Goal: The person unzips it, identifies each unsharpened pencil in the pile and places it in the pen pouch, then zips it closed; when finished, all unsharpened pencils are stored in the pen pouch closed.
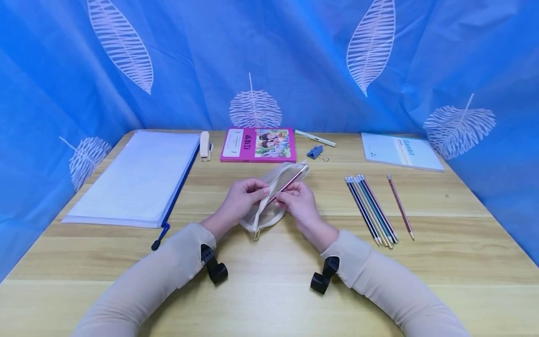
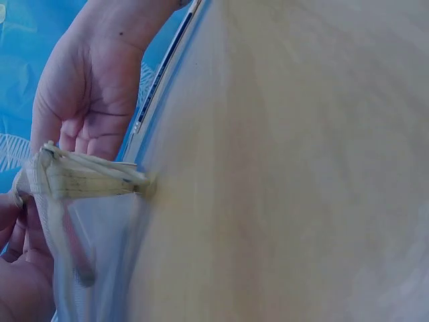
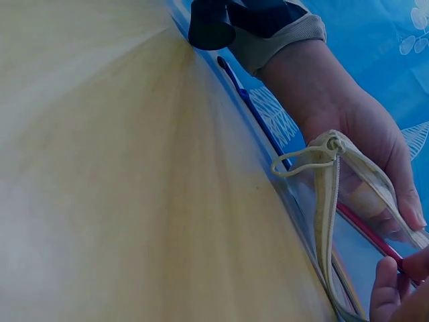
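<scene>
In the head view, a translucent zip pencil pouch (image 1: 269, 219) with cream trim stands open-mouthed between both hands, above the middle of the table. My left hand (image 1: 236, 199) pinches its left rim between thumb and fingers. With my right hand (image 1: 301, 206) I hold a dark red pencil (image 1: 293, 178) lying slantwise in the pouch's mouth, its silvery end up at the far right. The right wrist view shows the red shaft (image 3: 365, 228) behind the pouch's trim (image 3: 326, 221), between the two hands. A zipper pull (image 1: 257, 234) hangs from the near corner.
Right of the hands lie a bundle of several pencils (image 1: 372, 210) and a single red pencil (image 1: 400, 206). Behind are a pink book (image 1: 275, 145), stapler (image 1: 205, 146), pen (image 1: 315, 138), blue binder clip (image 1: 316, 152) and notebook (image 1: 387, 150). A zip document bag (image 1: 134, 178) lies left.
</scene>
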A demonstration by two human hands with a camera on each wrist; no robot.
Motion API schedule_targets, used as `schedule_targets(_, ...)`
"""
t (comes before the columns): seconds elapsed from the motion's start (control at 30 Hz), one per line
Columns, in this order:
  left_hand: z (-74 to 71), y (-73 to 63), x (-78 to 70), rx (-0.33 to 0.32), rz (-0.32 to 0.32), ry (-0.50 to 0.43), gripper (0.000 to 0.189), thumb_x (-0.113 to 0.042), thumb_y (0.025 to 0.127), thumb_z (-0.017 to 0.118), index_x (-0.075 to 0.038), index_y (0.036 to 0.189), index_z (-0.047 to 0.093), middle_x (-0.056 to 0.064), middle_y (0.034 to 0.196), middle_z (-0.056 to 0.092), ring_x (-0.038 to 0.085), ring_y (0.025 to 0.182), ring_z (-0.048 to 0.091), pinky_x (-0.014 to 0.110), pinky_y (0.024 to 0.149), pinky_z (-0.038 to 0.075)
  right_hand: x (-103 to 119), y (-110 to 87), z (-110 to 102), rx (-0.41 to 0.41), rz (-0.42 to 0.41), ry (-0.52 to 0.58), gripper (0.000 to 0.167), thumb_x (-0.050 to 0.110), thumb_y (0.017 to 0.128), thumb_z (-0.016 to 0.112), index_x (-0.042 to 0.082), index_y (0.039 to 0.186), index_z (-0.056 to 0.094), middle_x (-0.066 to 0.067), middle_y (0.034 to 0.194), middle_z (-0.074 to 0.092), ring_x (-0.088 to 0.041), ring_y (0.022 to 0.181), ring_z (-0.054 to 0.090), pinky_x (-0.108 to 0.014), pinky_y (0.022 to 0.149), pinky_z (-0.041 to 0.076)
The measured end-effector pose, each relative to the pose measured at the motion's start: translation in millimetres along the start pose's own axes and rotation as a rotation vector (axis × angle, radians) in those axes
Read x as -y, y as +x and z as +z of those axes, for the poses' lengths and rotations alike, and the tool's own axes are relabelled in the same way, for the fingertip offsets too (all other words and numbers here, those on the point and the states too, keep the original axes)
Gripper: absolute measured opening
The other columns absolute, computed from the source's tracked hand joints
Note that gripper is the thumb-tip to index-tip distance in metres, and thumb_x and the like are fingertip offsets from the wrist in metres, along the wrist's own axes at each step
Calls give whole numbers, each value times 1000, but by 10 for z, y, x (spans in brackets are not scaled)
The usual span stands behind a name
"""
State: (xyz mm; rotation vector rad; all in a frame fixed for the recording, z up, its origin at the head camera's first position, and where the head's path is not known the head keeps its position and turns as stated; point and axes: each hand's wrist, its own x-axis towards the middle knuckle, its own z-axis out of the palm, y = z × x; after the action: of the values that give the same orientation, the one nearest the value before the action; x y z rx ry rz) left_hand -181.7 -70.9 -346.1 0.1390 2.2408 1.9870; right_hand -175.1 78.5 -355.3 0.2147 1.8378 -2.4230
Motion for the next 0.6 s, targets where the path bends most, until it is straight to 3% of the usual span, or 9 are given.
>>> schedule_targets(0.17, 2, -20, 6, 0, 12, -2, 16, -5, 86, 62, 5, 99, 65, 9, 90, 66, 11, 73, 57, 23, 64, 51, -19, 38, -7, 67, 71, 9, 23, -13, 82, 53, -1, 98, 42, 0, 69, 62, -7, 60, 61, -18, 61, 52)
schedule_targets(0.3, -2, -26, 3, 2, -6, 1, 16, -6, 87, 62, 3, 99, 66, 8, 91, 65, 11, 74, 56, 23, 64, 50, -18, 56, -29, 80, 71, -20, 24, -11, 83, 54, -7, 105, 45, 0, 72, 64, -7, 64, 62, -19, 65, 53)
schedule_targets(0.43, -21, -27, 0, -13, -25, 14, 15, -8, 87, 63, 0, 99, 67, 6, 92, 65, 11, 74, 53, 21, 63, 46, 13, 53, -75, 66, 54, -54, 35, -10, 83, 54, -14, 117, 45, -5, 78, 65, -7, 65, 63, -20, 67, 53)
schedule_targets(0.6, -45, -25, -3, -18, -26, 25, 16, -9, 87, 63, 0, 99, 66, 6, 92, 65, 12, 75, 54, 21, 64, 47, 102, 25, -231, 98, 53, -57, 42, -12, 84, 53, -16, 124, 40, -8, 83, 65, -8, 66, 64, -20, 68, 53)
